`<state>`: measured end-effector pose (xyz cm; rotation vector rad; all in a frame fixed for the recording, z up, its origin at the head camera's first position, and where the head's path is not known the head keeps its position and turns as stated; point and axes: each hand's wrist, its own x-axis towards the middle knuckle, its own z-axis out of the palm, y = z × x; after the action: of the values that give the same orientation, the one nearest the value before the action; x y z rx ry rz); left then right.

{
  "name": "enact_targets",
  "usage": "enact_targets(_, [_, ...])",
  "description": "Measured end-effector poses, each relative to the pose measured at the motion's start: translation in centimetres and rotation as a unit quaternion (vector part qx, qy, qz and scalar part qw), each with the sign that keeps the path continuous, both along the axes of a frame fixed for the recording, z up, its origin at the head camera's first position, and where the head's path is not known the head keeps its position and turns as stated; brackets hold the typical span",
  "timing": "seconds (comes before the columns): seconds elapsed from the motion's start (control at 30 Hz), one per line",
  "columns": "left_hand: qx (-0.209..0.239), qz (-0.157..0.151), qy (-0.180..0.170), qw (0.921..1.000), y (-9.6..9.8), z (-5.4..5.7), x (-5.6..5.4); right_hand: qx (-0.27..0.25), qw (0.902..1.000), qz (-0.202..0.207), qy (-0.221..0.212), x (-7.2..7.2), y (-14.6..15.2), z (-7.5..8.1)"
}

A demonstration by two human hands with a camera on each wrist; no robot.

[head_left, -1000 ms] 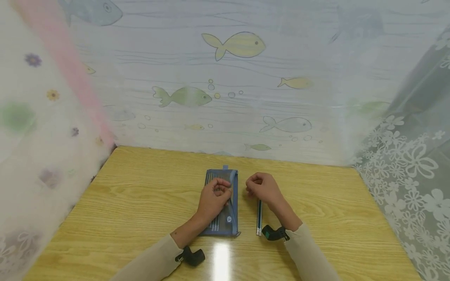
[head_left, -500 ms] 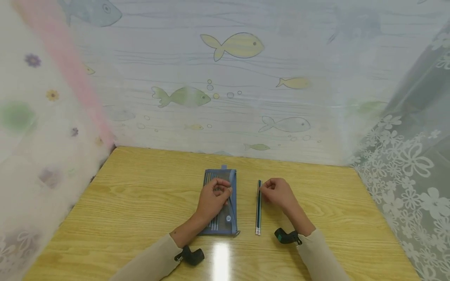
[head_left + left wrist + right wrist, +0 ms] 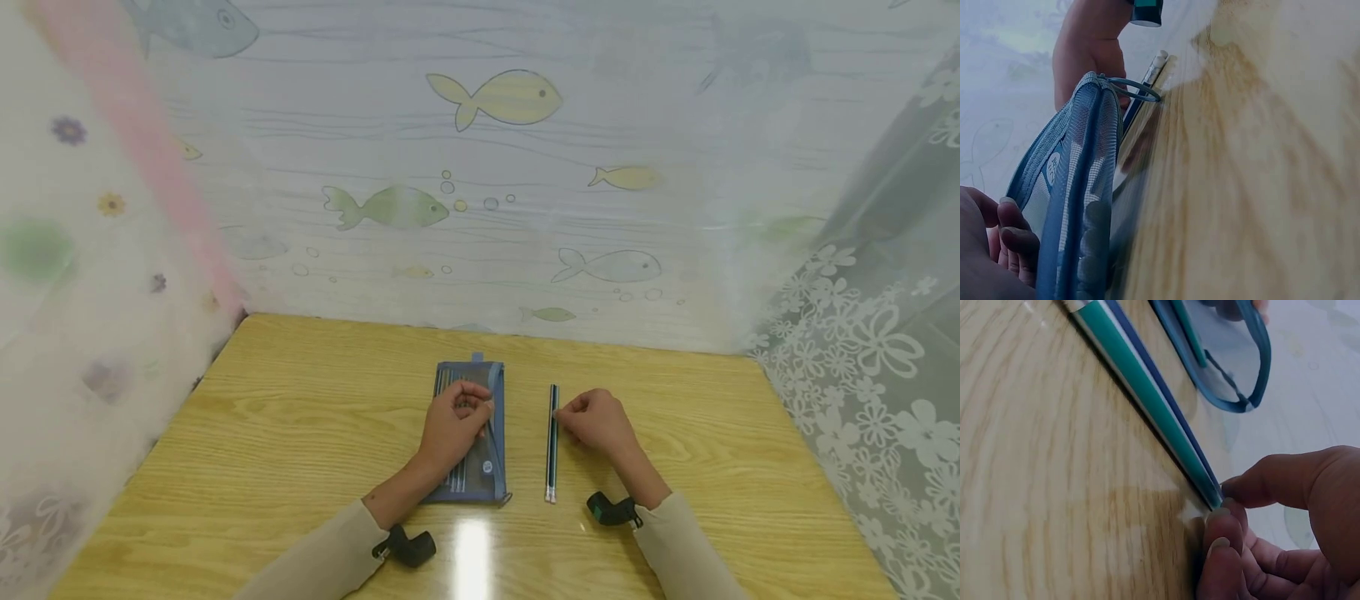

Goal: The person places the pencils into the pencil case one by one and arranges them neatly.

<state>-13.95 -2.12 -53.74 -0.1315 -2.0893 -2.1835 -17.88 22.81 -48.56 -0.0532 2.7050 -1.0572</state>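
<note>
A blue mesh zip pencil case (image 3: pixel 500 437) lies on the table with several pencils showing through it. My left hand (image 3: pixel 450 425) rests over the case, thumb and fingers pinching the edge of its opening. In the right wrist view the mouth of the case (image 3: pixel 1263 359) gapes, with a green pencil (image 3: pixel 1188 331) inside. To the right of the case, two striped pencils (image 3: pixel 552 450) lie side by side, white erasers toward me. My right hand (image 3: pixel 600 421) has its thumb and fingertips around the far part of these pencils, pinching there.
The wood-grain table (image 3: pixel 315 400) runs back to a fish-print curtain (image 3: pixel 480 233). A white floral lace cloth (image 3: pixel 862 400) hangs at the right side. Black wrist cameras (image 3: pixel 611 508) are strapped to both sleeves.
My right hand has moved right and slightly toward me, from above the pencils' far ends to their right side. The left hand and the pencil case have stayed put.
</note>
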Motion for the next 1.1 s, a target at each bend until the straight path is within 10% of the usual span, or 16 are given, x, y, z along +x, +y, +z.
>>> enact_targets(1.1, [0.015,-0.009,-0.007,0.9998,0.03,-0.31,-0.25,0.069,0.9974,0.019,0.013,0.2,-0.56,-0.23])
